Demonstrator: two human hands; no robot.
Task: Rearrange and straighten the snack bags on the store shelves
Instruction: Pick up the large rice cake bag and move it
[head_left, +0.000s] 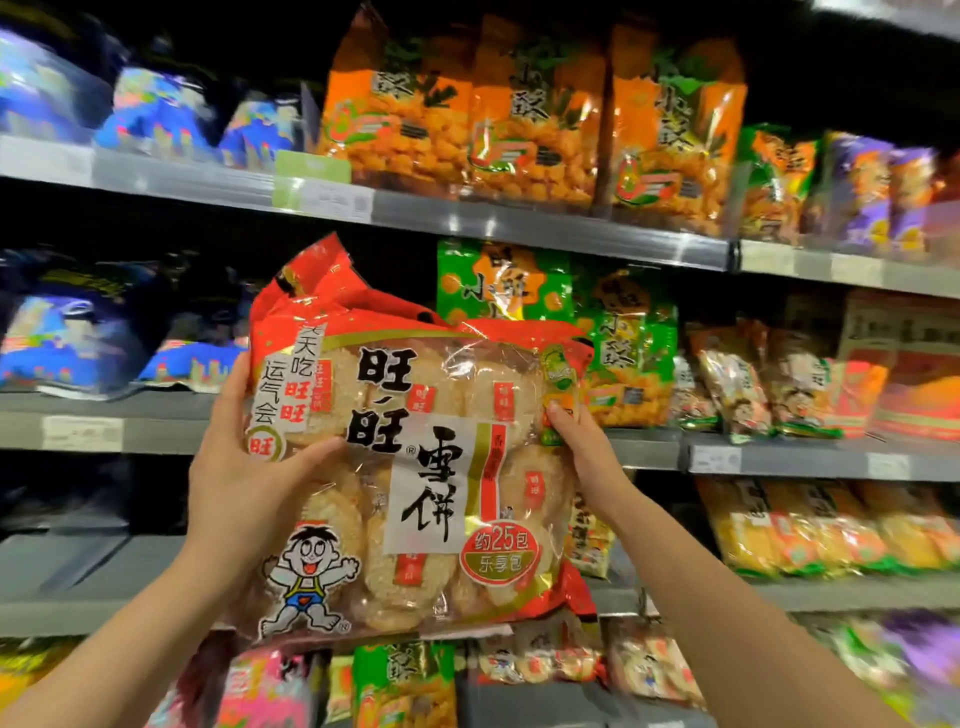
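Both forearms reach up from near edge. Left hand (244, 467) and right hand (582, 447) clamp side edges of large rice cracker bag (415, 467), upright, long axis vertical, near middle shelf (649, 449); dark gap directly behind.

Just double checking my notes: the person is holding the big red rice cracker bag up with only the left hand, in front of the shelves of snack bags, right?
Not quite. In the head view both hands hold the red rice cracker bag: the left hand grips its left edge and the right hand its right edge. The rest stands: it is held up in front of the shelves of snack bags.
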